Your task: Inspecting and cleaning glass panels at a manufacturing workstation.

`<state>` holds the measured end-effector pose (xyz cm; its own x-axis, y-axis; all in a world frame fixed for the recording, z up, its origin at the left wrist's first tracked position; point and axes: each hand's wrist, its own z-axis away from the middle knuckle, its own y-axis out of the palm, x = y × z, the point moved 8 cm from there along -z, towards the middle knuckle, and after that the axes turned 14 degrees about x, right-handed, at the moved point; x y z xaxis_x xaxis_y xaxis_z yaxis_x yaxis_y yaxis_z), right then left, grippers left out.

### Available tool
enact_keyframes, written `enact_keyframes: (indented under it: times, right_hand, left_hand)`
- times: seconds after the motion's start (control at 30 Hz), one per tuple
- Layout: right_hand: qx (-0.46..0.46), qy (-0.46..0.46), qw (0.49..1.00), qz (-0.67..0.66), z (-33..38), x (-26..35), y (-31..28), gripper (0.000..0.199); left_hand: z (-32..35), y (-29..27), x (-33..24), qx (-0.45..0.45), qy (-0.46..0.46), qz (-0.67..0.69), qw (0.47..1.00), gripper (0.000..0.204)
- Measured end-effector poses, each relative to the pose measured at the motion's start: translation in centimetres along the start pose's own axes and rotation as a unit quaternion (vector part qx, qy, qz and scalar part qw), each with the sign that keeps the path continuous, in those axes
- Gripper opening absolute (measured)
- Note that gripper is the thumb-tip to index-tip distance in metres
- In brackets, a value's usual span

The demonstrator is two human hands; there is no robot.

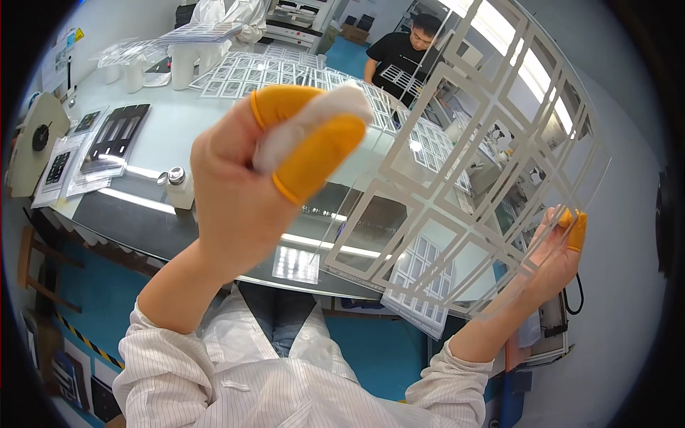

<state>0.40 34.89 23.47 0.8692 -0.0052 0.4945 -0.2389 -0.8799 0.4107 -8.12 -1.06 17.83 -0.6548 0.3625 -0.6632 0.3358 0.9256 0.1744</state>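
My left hand (232,167) is raised near the middle, with orange finger cots on the thumb and a finger. Pinched between them is a white wad of cloth (285,139). On the right, my right hand (553,260), also wearing orange finger cots, grips the edge of a large clear sheet (429,205). This sheet is tilted up and printed with rows of grey rounded rectangular frames. The wad is to the left of the sheet, apart from it. Part of my right hand shows through the clear material.
Similar printed sheets (250,75) cover the far part of the glass-topped table (160,143). A metal-capped dispenser bottle (178,189) stands left of my left hand. Black strips (118,135) lie farther left. More sheets (421,285) are at the front edge. A person (407,53) in black works across the table.
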Motion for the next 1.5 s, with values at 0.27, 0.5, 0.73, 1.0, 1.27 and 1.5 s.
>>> enact_keyframes:
  times: [0.27,0.5,0.73,1.0,1.27,1.5]
  right_hand:
    - [0.002,-0.034,0.999,-0.007,0.4,0.8,1.5,0.015]
    - [-0.034,0.001,0.997,-0.069,1.0,0.6,2.5,0.017]
    - [-0.043,0.019,0.994,-0.099,1.4,-0.2,2.5,0.015]
    - [-0.051,0.022,0.997,-0.057,1.5,-0.2,2.1,0.014]
    - [0.209,0.103,0.967,-0.104,-2.6,-1.6,-1.2,0.021]
    - [0.138,0.084,0.986,-0.034,-4.2,-1.0,-2.3,0.017]
  left_hand:
    - [2.9,7.3,-4.6,0.143,0.349,-0.447,0.811,0.026]
    - [1.3,5.5,-5.0,0.075,0.359,-0.548,0.752,0.027]
    - [1.6,4.4,-5.3,0.053,0.359,-0.569,0.738,0.027]
    - [1.3,4.0,-5.1,0.068,0.338,-0.563,0.751,0.026]
    - [0.4,2.1,-3.7,0.05,0.251,-0.498,0.828,0.019]
    - [0.9,1.6,-2.6,0.025,0.215,-0.494,0.842,0.014]
